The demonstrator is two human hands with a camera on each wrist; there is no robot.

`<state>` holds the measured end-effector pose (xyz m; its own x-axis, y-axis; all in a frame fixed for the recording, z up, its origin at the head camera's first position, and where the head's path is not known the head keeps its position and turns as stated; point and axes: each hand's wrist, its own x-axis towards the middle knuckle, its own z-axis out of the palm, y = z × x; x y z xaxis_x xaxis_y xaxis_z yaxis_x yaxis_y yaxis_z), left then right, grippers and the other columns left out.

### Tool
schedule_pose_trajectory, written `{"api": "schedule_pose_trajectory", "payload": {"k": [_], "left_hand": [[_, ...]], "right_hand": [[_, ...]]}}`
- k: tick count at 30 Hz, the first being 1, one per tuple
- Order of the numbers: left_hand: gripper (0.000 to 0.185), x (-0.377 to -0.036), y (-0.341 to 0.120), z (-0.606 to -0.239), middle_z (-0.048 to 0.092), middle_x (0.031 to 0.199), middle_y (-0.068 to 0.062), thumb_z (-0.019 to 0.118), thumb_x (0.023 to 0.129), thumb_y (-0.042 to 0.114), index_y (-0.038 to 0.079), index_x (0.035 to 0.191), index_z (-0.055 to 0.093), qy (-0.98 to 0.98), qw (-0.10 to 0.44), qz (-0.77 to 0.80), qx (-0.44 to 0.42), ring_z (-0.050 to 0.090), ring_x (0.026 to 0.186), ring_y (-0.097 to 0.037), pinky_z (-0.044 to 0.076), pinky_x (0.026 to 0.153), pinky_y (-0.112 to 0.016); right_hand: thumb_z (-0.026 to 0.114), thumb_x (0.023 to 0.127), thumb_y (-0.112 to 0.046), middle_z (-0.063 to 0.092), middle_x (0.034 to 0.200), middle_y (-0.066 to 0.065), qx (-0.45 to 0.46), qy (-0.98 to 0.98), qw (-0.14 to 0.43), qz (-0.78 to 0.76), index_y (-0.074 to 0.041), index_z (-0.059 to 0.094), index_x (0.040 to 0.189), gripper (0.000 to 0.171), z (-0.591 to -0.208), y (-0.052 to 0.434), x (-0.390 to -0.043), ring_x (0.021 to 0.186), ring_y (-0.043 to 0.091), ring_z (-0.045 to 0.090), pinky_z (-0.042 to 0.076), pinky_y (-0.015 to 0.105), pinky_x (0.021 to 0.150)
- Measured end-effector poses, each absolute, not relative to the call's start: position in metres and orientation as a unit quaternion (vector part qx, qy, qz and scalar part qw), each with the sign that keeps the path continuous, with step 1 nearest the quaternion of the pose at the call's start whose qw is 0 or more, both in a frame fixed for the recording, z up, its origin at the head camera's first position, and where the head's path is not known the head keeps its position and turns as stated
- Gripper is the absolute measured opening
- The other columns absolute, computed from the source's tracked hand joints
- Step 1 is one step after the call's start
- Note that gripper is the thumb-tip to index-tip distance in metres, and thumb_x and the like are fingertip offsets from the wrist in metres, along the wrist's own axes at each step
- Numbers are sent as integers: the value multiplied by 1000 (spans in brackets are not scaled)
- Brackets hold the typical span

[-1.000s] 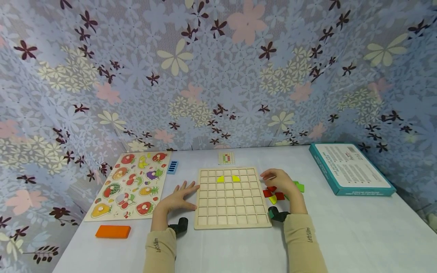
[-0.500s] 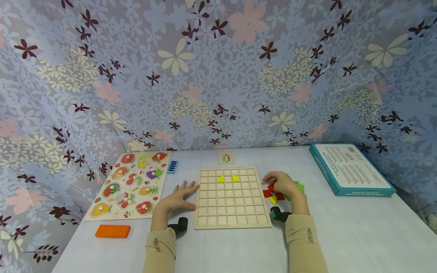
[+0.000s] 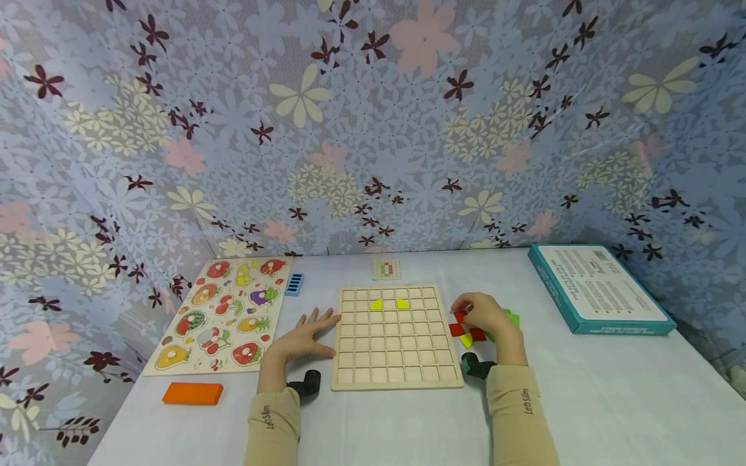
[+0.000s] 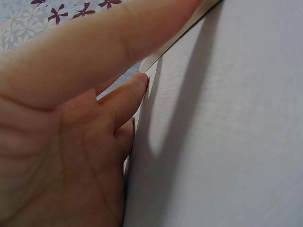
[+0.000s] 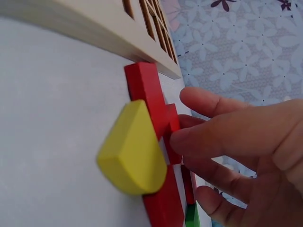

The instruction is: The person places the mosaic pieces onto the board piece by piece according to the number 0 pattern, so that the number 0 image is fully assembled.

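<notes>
Right thumb and curled forefinger grip a small glossy red rectangular block (image 5: 173, 152) right of the pale wooden grid board (image 3: 395, 346); right hand (image 3: 488, 314) palm-down, angled inward, forearm extended from the near side. A yellow round-ended block (image 5: 133, 153) and green blocks (image 3: 513, 318) also lie right of the board. Left hand (image 3: 302, 340): fingers straight, spread, forefinger and thumb at the board's left edge. Two yellow quarter-round tiles (image 3: 376, 305) sit in the board's far part.

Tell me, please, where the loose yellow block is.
In the head view, the yellow block lies just right of the board, beside red blocks.
</notes>
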<state>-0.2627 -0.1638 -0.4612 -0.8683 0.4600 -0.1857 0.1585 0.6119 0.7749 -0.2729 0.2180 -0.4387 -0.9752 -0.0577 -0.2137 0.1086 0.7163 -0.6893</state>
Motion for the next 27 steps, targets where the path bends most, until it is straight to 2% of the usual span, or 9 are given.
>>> {"api": "schedule_pose_trajectory", "payload": {"k": [3,13,23,27], "left_hand": [[83,-262,-164,-461,16,153,-9,78,70,18,11,142,37,877,188,406,175,-8,141,-32,-10,113,-48],[83,-262,-163,-460,17,153,-10,77,69,18,10,142,37,882,185,394,182,-7,141,-33,-9,113,-49],[84,-263,-164,-460,17,153,-9,78,69,18,11,142,37,882,185,396,177,-8,141,-33,-8,113,-49],[84,-263,-164,-460,16,153,-9,78,69,19,12,142,37,882,187,394,177,-7,141,-32,-8,113,-49]], "right_hand": [[58,75,7,59,103,12,15,925,100,-366,-6,65,98,27,-441,216,-275,86,26,49,48,33,73],[64,74,7,57,89,11,-33,942,44,-331,-4,65,93,22,-441,212,-277,78,25,49,48,32,64],[68,75,5,59,88,12,-4,939,65,-337,-3,63,98,25,-439,212,-277,75,24,53,51,31,64],[70,76,0,60,92,14,10,939,55,-339,-4,63,101,26,-438,213,-278,78,25,54,51,32,64]]}}
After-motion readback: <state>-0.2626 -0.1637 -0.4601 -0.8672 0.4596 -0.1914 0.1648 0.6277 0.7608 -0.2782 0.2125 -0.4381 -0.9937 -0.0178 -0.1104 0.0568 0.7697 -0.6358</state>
